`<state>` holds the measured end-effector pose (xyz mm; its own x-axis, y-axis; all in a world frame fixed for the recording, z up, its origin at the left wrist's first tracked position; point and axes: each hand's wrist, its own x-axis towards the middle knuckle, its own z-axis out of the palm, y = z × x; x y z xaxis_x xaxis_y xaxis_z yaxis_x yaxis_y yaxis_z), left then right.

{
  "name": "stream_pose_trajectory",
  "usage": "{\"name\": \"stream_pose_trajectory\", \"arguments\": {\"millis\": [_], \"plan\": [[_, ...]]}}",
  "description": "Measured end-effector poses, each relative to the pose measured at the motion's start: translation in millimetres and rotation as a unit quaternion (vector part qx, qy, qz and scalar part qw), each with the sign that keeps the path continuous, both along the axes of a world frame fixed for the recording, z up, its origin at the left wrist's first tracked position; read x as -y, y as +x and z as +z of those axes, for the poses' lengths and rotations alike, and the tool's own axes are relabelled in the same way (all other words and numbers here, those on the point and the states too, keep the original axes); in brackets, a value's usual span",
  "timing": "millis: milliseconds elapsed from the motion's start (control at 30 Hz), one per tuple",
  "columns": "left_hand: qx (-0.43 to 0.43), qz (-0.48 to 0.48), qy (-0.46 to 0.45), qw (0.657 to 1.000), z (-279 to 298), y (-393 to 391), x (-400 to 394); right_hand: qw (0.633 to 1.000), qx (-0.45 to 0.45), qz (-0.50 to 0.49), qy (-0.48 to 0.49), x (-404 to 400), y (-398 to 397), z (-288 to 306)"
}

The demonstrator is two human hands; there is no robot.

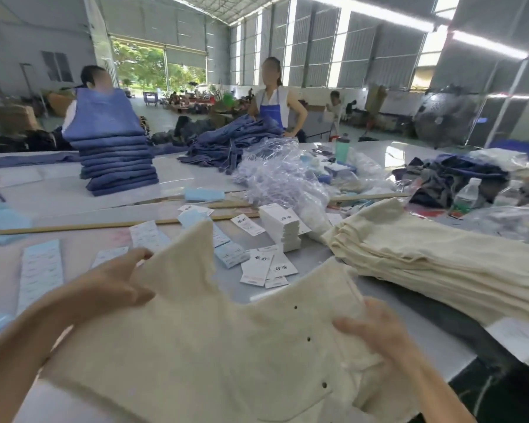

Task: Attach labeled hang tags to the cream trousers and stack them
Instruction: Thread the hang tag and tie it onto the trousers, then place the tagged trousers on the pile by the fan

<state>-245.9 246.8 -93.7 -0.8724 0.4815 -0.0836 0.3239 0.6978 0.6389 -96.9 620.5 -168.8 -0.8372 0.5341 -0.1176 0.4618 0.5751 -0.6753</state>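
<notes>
Cream soft cloth trousers are held low in the frame, gripped by the left hand and right hand.

Observer's own body: two bare forearms in view, no sleeves, no gloves. Left hand and right hand: no rings, watch or bands visible. Fingernails short, unpainted. Nothing else of the body shows in frame.
</notes>
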Motion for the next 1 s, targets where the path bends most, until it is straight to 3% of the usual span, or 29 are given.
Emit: {"name": "stream_pose_trajectory", "arguments": {"millis": [133,367,567,733,867,933,1000], "plan": [[-0.042,-0.005,0.013,0.999,11,-52,-73,0.99,-0.102,-0.095,-0.032,-61,49,45],[-0.057,-0.023,0.084,0.995,-1,-108,-231,0.956,-0.166,-0.243,-0.013,-174,100,119],[-0.178,-0.032,0.078,0.98,34,-126,-387,0.935,-0.175,-0.309,-0.002,-266,105,175],[-0.255,-0.031,0.062,0.964,52,-151,-508,0.901,-0.223,-0.37,-0.051,-334,108,186],[-0.27,-0.017,-0.103,0.957,4,-169,-578,0.923,-0.128,-0.361,-0.044,-368,99,144],[-0.232,-0.04,-0.146,0.961,-39,-163,-600,0.953,-0.019,-0.298,0.043,-384,89,113],[-0.204,-0.112,-0.168,0.958,-82,-150,-616,0.948,0.063,-0.257,0.178,-396,86,97]]}}
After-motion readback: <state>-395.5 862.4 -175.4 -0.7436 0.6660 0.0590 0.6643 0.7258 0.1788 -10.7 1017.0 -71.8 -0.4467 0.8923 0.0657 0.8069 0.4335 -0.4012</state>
